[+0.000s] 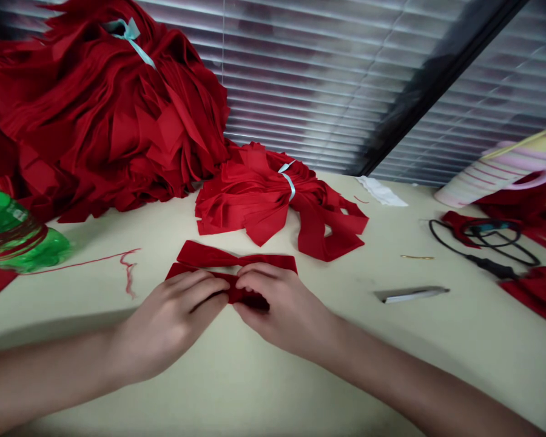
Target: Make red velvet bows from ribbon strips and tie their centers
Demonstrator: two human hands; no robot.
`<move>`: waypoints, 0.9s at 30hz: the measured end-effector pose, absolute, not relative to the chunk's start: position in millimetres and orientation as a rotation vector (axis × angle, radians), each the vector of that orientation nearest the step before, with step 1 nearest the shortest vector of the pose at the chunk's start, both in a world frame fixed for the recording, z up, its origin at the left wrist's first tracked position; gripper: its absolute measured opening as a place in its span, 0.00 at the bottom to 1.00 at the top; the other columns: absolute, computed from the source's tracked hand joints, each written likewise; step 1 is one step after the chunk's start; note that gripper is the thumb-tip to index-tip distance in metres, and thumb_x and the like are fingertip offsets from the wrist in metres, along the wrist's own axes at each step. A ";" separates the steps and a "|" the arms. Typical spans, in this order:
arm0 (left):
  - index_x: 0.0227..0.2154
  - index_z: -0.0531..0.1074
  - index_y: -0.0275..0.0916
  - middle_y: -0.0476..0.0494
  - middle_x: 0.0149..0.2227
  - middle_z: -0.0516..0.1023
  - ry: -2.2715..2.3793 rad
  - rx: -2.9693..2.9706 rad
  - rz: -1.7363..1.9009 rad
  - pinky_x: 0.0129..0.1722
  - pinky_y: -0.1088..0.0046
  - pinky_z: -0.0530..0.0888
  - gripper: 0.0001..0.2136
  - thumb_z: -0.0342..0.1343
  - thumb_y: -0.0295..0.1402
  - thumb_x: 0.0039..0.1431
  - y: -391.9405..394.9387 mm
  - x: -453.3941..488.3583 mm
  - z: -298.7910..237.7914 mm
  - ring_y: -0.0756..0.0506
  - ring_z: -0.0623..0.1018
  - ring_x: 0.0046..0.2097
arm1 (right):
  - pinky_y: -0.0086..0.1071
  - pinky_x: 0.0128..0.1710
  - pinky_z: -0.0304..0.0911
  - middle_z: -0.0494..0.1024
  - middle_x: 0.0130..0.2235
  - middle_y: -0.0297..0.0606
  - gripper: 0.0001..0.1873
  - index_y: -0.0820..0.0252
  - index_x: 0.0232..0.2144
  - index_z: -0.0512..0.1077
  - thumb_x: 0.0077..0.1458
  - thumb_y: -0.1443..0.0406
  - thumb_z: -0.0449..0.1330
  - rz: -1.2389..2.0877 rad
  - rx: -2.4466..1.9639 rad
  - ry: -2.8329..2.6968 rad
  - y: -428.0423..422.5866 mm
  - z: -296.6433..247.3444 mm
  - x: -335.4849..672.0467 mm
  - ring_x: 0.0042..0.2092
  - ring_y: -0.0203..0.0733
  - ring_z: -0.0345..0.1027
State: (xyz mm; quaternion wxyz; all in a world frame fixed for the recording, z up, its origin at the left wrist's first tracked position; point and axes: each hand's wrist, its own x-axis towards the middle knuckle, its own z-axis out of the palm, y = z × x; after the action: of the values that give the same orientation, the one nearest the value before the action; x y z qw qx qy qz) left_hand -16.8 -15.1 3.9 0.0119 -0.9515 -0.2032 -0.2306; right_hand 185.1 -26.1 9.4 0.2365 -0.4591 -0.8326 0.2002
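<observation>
Between my two hands is a red fabric strip (237, 292), pinched near its middle. My left hand (175, 315) grips it from the left, fingers closed. From the right, my right hand (284, 306) pinches the same strip, its fingertips almost meeting the left ones. Just beyond lies a red fabric bow (236, 260), narrowed at its centre and flat on the table. Behind it rests a smaller bundle of red fabric strips (264, 194), bound with a light blue tie (289, 182). The fingers partly cover the held strip.
A large tied heap of red strips (118, 121) stands at the back left. A green bottle (31, 240) wound with red thread lies left. On the right are a pen-like tool (414, 295), a black cable (486, 261), a gold-coloured strip (417, 257) and a pale cup (482, 176).
</observation>
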 end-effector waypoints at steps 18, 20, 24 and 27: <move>0.38 0.72 0.28 0.37 0.40 0.75 -0.649 -2.987 -0.679 0.41 0.60 0.76 0.10 0.46 0.22 0.61 -14.1 -15.6 4.5 0.40 0.74 0.42 | 0.32 0.42 0.68 0.76 0.37 0.39 0.03 0.64 0.29 0.73 0.49 0.70 0.59 0.533 -1.210 -2.286 -24.8 7.9 186.3 0.41 0.40 0.70; 0.39 0.72 0.29 0.37 0.40 0.75 -0.653 -2.984 -0.665 0.42 0.60 0.75 0.09 0.47 0.21 0.60 -13.9 -16.2 3.3 0.40 0.73 0.42 | 0.32 0.43 0.68 0.76 0.37 0.39 0.02 0.64 0.29 0.73 0.49 0.71 0.59 0.527 -1.199 -2.286 -24.7 8.1 186.8 0.41 0.40 0.70; 0.37 0.72 0.31 0.38 0.41 0.75 -0.684 -3.004 -0.629 0.43 0.62 0.74 0.08 0.48 0.21 0.60 -12.9 -16.9 4.3 0.41 0.73 0.43 | 0.32 0.43 0.68 0.76 0.37 0.39 0.03 0.64 0.29 0.73 0.50 0.70 0.59 0.535 -1.189 -2.301 -24.1 9.3 187.0 0.41 0.39 0.70; 0.37 0.71 0.33 0.40 0.41 0.75 -0.740 -3.070 -0.611 0.42 0.64 0.74 0.09 0.47 0.22 0.61 -12.9 -16.6 6.8 0.42 0.73 0.42 | 0.32 0.44 0.68 0.75 0.38 0.39 0.03 0.64 0.29 0.73 0.50 0.70 0.59 0.546 -1.213 -2.308 -23.9 9.3 186.6 0.41 0.39 0.70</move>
State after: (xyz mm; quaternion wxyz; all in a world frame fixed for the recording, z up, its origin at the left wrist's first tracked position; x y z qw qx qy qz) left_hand -16.6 -12.9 6.8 -0.0373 -0.9538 -0.2300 -0.1898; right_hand 186.6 -23.9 9.3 0.2363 -0.4425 -0.8418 0.1991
